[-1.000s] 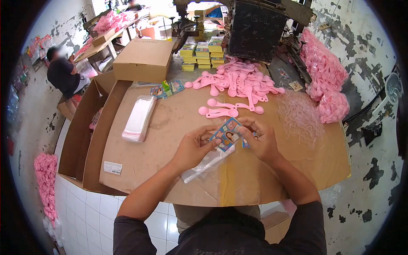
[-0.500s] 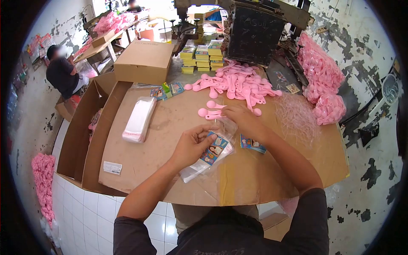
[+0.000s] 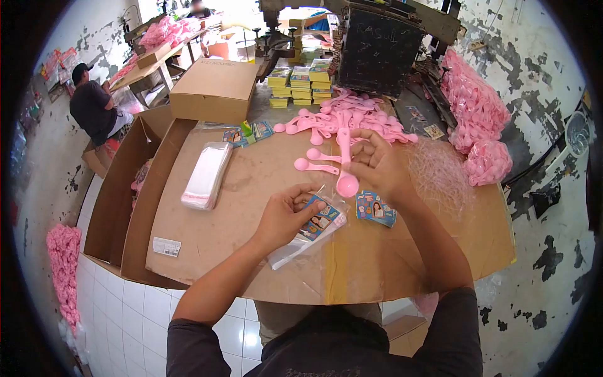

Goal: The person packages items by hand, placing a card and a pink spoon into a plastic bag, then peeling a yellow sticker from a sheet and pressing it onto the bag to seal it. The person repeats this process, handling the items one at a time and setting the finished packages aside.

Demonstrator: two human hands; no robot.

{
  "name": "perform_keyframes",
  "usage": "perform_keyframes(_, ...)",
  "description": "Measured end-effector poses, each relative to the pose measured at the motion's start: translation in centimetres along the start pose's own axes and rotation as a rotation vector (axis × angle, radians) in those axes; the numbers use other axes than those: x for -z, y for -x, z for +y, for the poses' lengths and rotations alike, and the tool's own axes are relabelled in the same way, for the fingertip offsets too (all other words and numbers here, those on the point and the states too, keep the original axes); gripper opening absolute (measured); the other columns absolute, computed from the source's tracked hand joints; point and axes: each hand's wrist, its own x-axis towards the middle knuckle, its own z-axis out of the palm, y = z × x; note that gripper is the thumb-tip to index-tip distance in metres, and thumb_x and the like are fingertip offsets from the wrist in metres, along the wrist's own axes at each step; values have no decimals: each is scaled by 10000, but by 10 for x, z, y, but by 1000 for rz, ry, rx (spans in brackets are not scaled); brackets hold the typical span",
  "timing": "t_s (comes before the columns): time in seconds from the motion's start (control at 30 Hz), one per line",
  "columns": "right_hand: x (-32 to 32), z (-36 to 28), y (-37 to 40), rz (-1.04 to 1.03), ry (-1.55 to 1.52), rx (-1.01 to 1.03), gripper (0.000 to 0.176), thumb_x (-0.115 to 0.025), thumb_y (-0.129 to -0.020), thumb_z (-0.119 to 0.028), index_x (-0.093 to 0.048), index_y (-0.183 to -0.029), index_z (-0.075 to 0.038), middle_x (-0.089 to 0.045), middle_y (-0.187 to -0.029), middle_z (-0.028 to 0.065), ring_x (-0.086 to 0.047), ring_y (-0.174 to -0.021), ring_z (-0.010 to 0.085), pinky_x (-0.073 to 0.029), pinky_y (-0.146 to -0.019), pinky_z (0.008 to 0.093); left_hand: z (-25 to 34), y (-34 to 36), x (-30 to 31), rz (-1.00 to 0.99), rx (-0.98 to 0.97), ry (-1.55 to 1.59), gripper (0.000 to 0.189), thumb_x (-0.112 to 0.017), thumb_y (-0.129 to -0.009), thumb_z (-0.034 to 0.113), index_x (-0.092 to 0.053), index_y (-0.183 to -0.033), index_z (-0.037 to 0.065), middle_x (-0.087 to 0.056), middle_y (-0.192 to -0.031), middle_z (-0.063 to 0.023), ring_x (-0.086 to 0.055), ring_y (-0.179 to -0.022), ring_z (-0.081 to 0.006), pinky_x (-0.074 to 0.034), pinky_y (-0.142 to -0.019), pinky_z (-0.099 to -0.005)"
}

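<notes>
Pinched in my left hand (image 3: 284, 217) are a blue printed card (image 3: 322, 226) and clear plastic bags (image 3: 290, 252); the card overlies the bags. My right hand (image 3: 382, 168) grips a pink plastic spoon (image 3: 347, 183) near its middle, the bowl end pointing down just above the bag opening. Two more pink spoons (image 3: 318, 167) lie on the cardboard to its left. Under my right wrist rests a small fanned stack of blue cards (image 3: 375, 210). Behind both hands spreads a large heap of pink spoons (image 3: 364, 125).
A stack of clear bags (image 3: 206, 176) lies on the cardboard-covered table (image 3: 440, 242). Behind are a closed carton (image 3: 213, 91), yellow-edged card stacks (image 3: 300, 85) and a black machine box (image 3: 380, 53). Bagged pink spoons (image 3: 474, 103) stand right. A person (image 3: 93, 103) sits far left.
My right hand has lifted a pink spoon off the table and brought it up and toward the bag. My left hand stays in place with the card and bags.
</notes>
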Motion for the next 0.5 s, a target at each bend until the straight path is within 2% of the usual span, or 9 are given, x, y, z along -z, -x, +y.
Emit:
perform_keyframes(0.1, -13, -11, 11, -95, 166, -38, 635, -698, -891, 66, -429, -1454, -49, -618, -1048, 44, -650, -968, 105, -541, -829, 255, -2, 0, -1, -47, 2, 11, 372, -698, -981, 58, -609, -1327, -46, -750, -1065, -98, -705, -918, -91, -579, -767, -229)
perform_keyframes(0.23, -27, -6, 17, -36, -11, 58, 551, -666, -935, 55, -446, -1428, -52, -606, -1084, 48, -645, -976, 107, -541, -819, 256, 2, 2, 0, -113, 17, 16, 377, -680, -1001, 93, -606, -1346, -39, -751, -1090, -95, -700, -913, -82, -577, -761, -232)
perform_keyframes(0.3, -30, -1, 20, 28, -97, 87, 515, -644, -957, 54, -451, -1421, -56, -598, -1097, 45, -642, -973, 106, -534, -819, 248, 9, 4, 0, -96, 57, -14, 354, -663, -1016, 110, -617, -1341, -23, -752, -1057, -74, -693, -875, -70, -561, -709, -224)
perform_keyframes(0.4, -33, 19, 22, 87, -61, 233, 392, -598, -1010, 0, -476, -1380, -40, -594, -1091, 47, -634, -986, 110, -533, -849, 275, 3, 2, 0, -81, 49, 54, 343, -653, -1026, 126, -625, -1337, -16, -750, -1046, -67, -689, -870, -66, -556, -705, -224)
perform_keyframes(0.5, -16, 34, 27, -65, 204, 246, 304, -554, -1054, -92, -493, -1344, -22, -601, -1143, 57, -623, -1042, 130, -514, -914, 305, 1, 2, 0, -117, 25, 103, 346, -652, -1028, 137, -624, -1337, -15, -747, -1055, -69, -685, -896, -65, -559, -738, -229)
